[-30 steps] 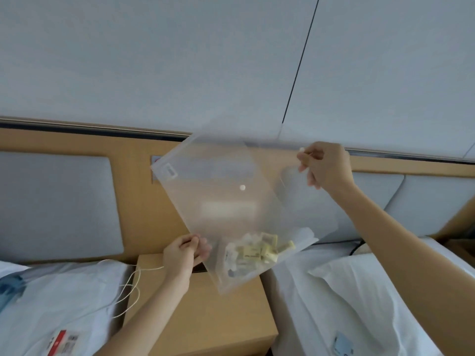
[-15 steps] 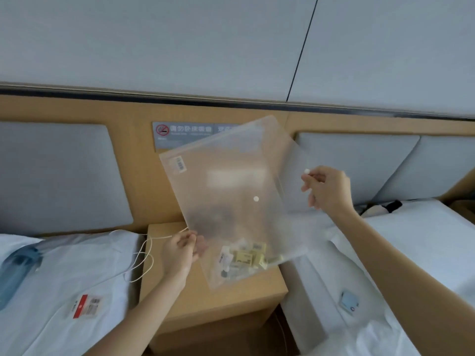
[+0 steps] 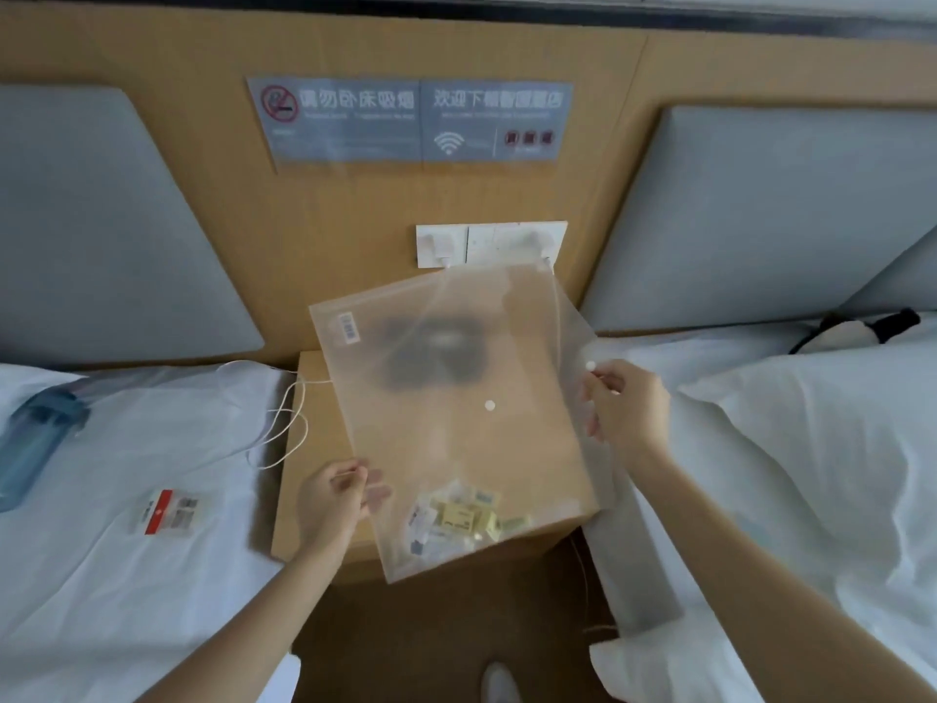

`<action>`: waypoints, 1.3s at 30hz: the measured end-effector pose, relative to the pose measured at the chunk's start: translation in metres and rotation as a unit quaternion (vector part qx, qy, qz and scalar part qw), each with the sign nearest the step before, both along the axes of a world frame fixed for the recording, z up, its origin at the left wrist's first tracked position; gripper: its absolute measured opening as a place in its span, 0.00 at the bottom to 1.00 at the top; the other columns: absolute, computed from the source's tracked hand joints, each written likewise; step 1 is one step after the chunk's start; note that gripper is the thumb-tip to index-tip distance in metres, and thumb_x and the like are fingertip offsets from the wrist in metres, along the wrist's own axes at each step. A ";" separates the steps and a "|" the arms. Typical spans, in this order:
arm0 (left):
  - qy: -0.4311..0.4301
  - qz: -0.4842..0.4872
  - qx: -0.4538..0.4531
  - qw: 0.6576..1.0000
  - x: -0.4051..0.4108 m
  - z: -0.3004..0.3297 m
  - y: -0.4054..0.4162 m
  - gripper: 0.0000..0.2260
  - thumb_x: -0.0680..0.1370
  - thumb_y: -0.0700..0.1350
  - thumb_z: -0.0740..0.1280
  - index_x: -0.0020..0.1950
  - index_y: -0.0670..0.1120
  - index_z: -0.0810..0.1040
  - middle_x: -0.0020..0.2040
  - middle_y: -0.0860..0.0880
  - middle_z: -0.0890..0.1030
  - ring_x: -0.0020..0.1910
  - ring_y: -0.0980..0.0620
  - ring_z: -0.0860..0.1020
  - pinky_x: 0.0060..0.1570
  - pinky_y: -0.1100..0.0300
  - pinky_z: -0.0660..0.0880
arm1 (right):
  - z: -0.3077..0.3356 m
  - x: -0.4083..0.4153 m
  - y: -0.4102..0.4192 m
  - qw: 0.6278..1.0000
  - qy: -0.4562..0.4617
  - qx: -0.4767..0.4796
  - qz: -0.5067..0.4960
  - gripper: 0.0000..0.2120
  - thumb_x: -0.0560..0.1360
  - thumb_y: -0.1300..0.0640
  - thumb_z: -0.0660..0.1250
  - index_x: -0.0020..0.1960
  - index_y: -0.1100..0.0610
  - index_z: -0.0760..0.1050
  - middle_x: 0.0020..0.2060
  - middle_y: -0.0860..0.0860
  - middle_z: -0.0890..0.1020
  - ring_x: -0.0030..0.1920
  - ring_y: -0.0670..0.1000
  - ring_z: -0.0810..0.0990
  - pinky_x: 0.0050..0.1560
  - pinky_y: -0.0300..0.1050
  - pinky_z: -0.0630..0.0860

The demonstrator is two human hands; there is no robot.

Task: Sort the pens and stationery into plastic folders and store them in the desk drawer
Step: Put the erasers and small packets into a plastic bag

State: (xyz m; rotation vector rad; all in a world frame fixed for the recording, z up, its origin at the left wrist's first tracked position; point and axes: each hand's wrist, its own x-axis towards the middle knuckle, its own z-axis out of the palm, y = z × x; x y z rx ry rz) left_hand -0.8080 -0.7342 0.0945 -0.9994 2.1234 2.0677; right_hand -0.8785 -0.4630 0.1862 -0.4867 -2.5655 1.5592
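Both hands pinch the translucent snap folder (image 3: 456, 423) above the bedside cabinet (image 3: 314, 398) — left hand (image 3: 332, 502) at its near-left edge, right hand (image 3: 626, 405) on the unsnapped flap — small stationery (image 3: 456, 517) loaded, closing and drawer storage pending.

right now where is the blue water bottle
In the head view the blue water bottle lies at the far left on the left bed's white sheet, left of the wooden nightstand.
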 end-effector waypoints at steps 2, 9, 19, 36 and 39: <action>-0.024 0.009 -0.006 1.000 -0.006 -0.027 0.005 0.05 0.79 0.34 0.62 0.53 0.39 0.75 0.42 0.43 0.82 0.30 0.53 0.82 0.30 0.64 0.78 | -0.034 -0.014 0.003 0.999 -0.029 -0.011 0.006 0.08 0.79 0.58 0.62 0.49 0.62 0.77 0.27 0.52 0.77 0.17 0.44 0.69 0.18 0.38 0.66; -0.070 0.034 -0.027 0.997 -0.019 -0.108 0.022 0.05 0.79 0.34 0.62 0.53 0.38 0.75 0.44 0.40 0.82 0.40 0.44 0.82 0.31 0.62 0.80 | -0.134 -0.049 0.014 0.998 -0.064 -0.013 0.018 0.07 0.79 0.56 0.63 0.53 0.57 0.77 0.35 0.53 0.82 0.21 0.49 0.73 0.20 0.39 0.67; -0.134 0.073 -0.072 0.986 -0.036 -0.207 0.050 0.05 0.78 0.37 0.63 0.45 0.45 0.75 0.43 0.45 0.80 0.40 0.46 0.81 0.40 0.50 0.81 | -0.224 -0.099 0.022 0.994 -0.068 0.028 0.081 0.05 0.78 0.57 0.64 0.48 0.55 0.78 0.34 0.53 0.81 0.22 0.52 0.73 0.20 0.38 0.67; -0.079 0.018 -0.249 0.965 -0.059 -0.226 0.056 0.13 0.80 0.38 0.61 0.64 0.39 0.70 0.55 0.43 0.77 0.52 0.46 0.77 0.51 0.54 0.74 | -0.287 -0.105 0.065 0.985 -0.148 0.030 0.080 0.04 0.75 0.62 0.67 0.42 0.57 0.76 0.34 0.55 0.82 0.29 0.52 0.77 0.31 0.41 0.72; -0.036 -0.022 -0.325 0.945 -0.066 -0.220 0.065 0.22 0.78 0.38 0.64 0.70 0.41 0.64 0.67 0.40 0.67 0.63 0.43 0.71 0.63 0.50 0.70 | -0.290 -0.100 0.070 0.985 -0.148 0.031 0.078 0.04 0.75 0.61 0.67 0.42 0.56 0.75 0.34 0.54 0.82 0.30 0.52 0.78 0.32 0.42 0.73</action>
